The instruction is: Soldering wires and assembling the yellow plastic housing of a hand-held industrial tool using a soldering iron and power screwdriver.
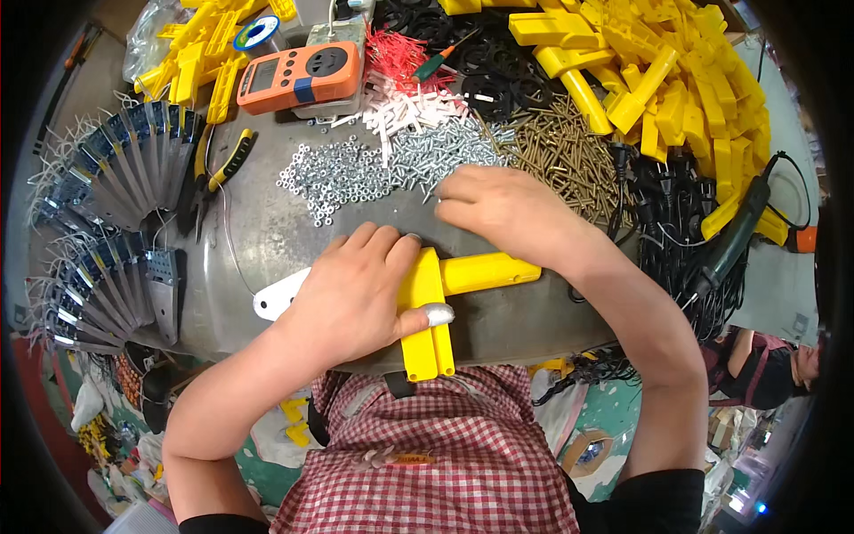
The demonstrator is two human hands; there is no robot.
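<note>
Red-checked apron (427,485) nearest, then the left hand (356,289) gripping a yellow plastic handle (434,283) by the near edge of the metal bench (253,209). Right hand (511,212)'s farther out at the silver screws (431,153), fingers curled, can't tell if it's pinching any.

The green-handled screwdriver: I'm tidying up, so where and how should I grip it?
Probably by its thick green handle, from above on the near side: that end lies uncovered over red pieces, while the thin shaft points away to the right.
</note>
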